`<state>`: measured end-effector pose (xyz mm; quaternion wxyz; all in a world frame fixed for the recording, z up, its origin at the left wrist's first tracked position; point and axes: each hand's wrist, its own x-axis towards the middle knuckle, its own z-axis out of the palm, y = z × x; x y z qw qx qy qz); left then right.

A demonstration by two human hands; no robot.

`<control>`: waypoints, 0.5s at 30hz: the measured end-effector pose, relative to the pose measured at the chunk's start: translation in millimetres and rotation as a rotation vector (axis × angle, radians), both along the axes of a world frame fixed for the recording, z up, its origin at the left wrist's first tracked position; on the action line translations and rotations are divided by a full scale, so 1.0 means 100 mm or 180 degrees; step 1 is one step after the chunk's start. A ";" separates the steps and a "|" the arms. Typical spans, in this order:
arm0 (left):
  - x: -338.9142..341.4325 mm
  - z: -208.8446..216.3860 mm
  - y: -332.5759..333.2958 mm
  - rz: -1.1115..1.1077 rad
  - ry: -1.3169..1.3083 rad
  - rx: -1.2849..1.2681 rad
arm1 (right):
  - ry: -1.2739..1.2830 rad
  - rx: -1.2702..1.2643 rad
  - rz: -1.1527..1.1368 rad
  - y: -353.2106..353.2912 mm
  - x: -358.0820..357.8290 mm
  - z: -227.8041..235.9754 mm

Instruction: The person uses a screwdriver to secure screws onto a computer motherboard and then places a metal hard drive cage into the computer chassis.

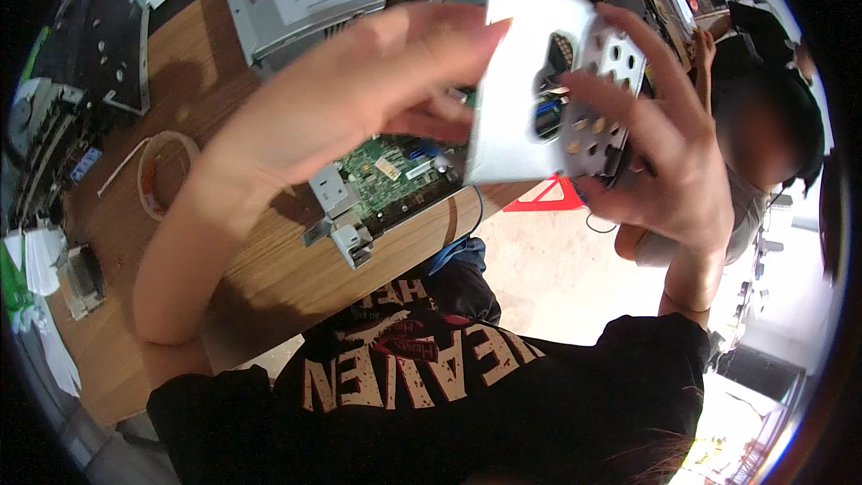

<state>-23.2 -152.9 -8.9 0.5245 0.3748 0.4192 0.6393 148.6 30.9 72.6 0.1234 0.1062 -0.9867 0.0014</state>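
Both hands hold up a bent silver sheet-metal bracket (pixel 512 99) over the table's right edge. It has a large cutout, and its right side is perforated with round holes. My left hand (pixel 368 81) pinches the bracket's left edge, fingers partly hidden behind it. Around the perforated side curl the fingers of my right hand (pixel 673 144), slightly blurred by motion. Below and left of the bracket, a green circuit board (pixel 391 175) with metal port housings lies on the wooden table (pixel 269 292), partly covered by my left hand.
A grey metal drive unit (pixel 310 13) with a yellow label stands at the back. A roll of tape (pixel 146 193) and a dark metal panel (pixel 121 45) lie at the left. Another person (pixel 759 117) is close at the right. A red-and-white sign (pixel 561 198) shows beyond the table edge.
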 end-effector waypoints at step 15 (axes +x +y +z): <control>0.46 -0.04 0.40 0.1272 0.0966 0.0537 | -0.0368 -0.4449 -0.1433 -0.15 0.30 -0.57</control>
